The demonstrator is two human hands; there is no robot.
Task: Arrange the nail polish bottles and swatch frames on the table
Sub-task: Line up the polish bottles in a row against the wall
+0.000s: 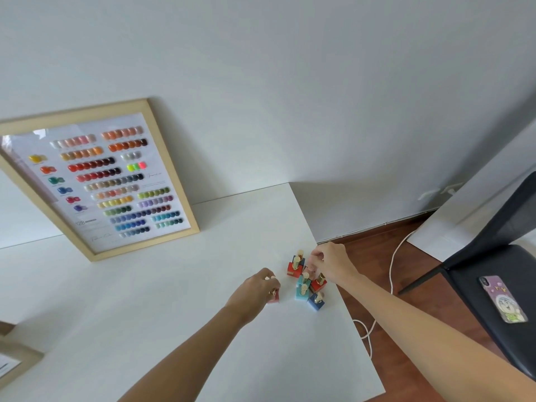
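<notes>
The fingers [268, 281] of the left hand [255, 291] curl round a pink nail polish bottle [274, 297] standing upright on the white table [174, 300], set apart to the left of the cluster of bottles [306, 281]. The right hand [330, 264] is nearer that cluster, its fingers pinching down at its far right side; which bottle they hold I cannot tell. The swatch frame [95, 181] leans well apart, far left.

A: What sort of place is shown?

B: A small home nail studio is suggested. A framed swatch chart [97, 181] of polish colours is leaned against a plain white wall [290, 82], and little polish bottles [306, 281] are clustered on a white worktop [174, 285].

A: And homely signs?

B: A wooden floor [374, 248], a black chair [493, 256] and a cartoon-cased phone [503, 298] are seen.
</notes>
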